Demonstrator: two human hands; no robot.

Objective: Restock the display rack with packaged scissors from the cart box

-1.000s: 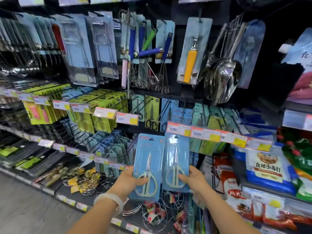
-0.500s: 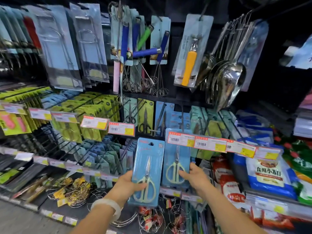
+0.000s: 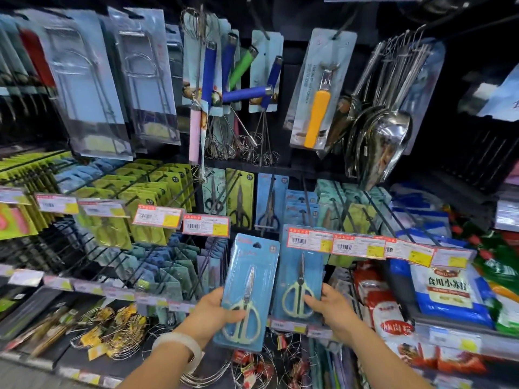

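Observation:
I hold two blue blister packs of pale-handled scissors in front of the display rack. My left hand (image 3: 214, 311) grips the left scissors pack (image 3: 250, 279) by its lower edge, thumb over the scissor handles. My right hand (image 3: 332, 307) grips the right scissors pack (image 3: 299, 265), whose top edge is tucked behind the price tag strip (image 3: 356, 247). More blue scissors packs (image 3: 300, 204) hang on the peg hook (image 3: 307, 203) just behind that strip. The cart box is out of view.
Green and blue scissor packs (image 3: 151, 197) crowd the pegs to the left. Whisks (image 3: 238, 91), a yellow-handled tool (image 3: 317, 116) and steel scoops (image 3: 384, 141) hang above. Food bags (image 3: 446, 287) lie at right, wire racks (image 3: 112, 329) at lower left.
Both packs have risen toward the rack. The right pack's top has slid up behind the price tag strip, while the left pack stays lower and in front.

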